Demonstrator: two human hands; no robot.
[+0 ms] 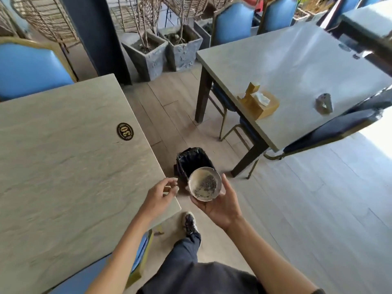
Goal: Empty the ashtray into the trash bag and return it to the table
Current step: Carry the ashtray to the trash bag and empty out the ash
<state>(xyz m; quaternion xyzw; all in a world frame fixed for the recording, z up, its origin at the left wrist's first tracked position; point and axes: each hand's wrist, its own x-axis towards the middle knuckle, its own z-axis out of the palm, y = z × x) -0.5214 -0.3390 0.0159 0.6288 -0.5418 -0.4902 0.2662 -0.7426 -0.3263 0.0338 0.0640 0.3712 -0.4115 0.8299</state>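
Note:
My right hand [220, 205] holds a round silvery ashtray [204, 183] from below, level, with grey ash and bits lying inside. The ashtray hangs just in front of a small bin lined with a black trash bag [191, 159] that stands on the floor between two tables. My left hand [162, 193] hovers over the near corner of the left table [70, 158], fingers loosely curled and apart, holding nothing.
The left table carries an oval number plaque [125, 131]. The right table [297, 66] holds a wooden tissue box [259, 101] and a small grey object [324, 103]. Blue chairs surround both tables. Concrete planters [148, 54] stand at the back. My foot [191, 224] is on the wooden floor.

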